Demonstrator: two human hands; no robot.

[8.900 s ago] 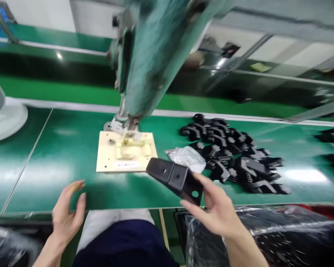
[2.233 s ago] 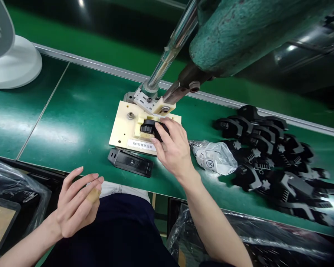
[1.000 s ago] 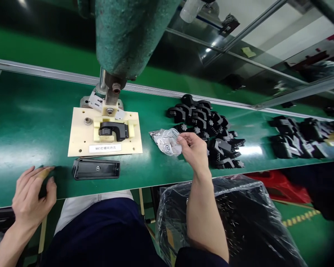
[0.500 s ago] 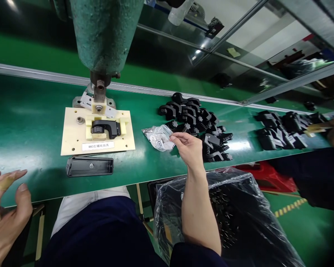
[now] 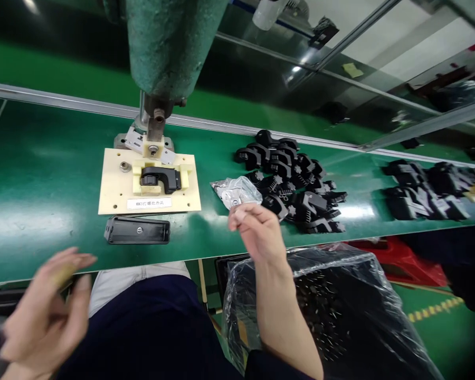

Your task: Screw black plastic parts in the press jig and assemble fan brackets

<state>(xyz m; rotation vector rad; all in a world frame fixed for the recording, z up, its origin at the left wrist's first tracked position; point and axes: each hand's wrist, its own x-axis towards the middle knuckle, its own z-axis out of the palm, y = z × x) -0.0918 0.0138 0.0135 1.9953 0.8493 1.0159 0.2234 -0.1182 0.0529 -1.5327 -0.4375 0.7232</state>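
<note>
My left hand (image 5: 49, 311), smeared by motion, hovers at the table's front edge with thumb and fingers apart, holding nothing visible. My right hand (image 5: 261, 232) is closed in a pinch just in front of a clear plastic bag (image 5: 237, 191); whatever lies between its fingertips is too small to make out. A long black plastic tray-like part (image 5: 122, 230) with a small round piece in it lies between the hands. Behind that part, a cream fixture plate (image 5: 113, 195) carries a curved black part (image 5: 168, 177) in its yellowish holder.
A green press head (image 5: 170, 53) hangs over the fixture. Several black hooked parts (image 5: 281, 169) are piled right of the bag, more black parts (image 5: 411, 192) farther right. Below the edge stands a plastic-lined bin (image 5: 360, 285) with small pieces, beside a red stool (image 5: 404, 264).
My right hand has drawn back from the plastic bag toward me, still pinched. My left hand has moved right, nearer the long black part. The view has shifted slightly.
</note>
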